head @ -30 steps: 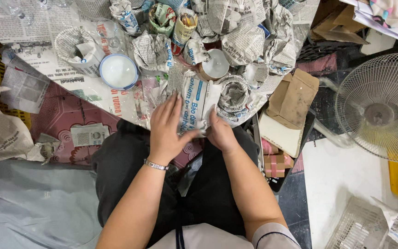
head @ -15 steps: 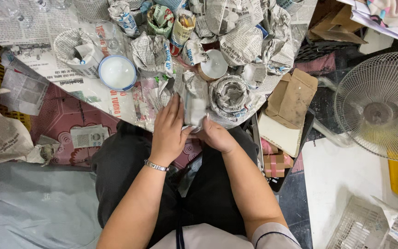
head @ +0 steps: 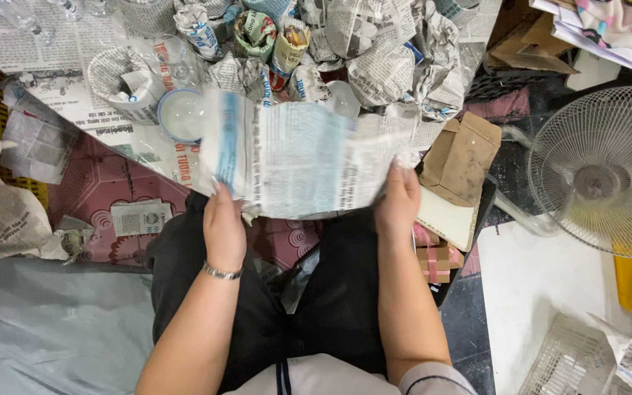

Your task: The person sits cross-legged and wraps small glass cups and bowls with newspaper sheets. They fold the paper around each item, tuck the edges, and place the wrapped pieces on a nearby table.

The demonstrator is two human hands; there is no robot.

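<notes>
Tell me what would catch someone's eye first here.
First, the wide newspaper sheet stretched across the middle, held at its lower edge by the left hand and the right hand, blurred with motion. Behind it, at the top, sits a crowd of newspaper-wrapped bundles. At the right edge lies a white fan.

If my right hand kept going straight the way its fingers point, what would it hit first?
Probably the newspaper sheet that the right hand already holds; beyond it, likely the paper-wrapped bundles, though depth is unclear.
</notes>
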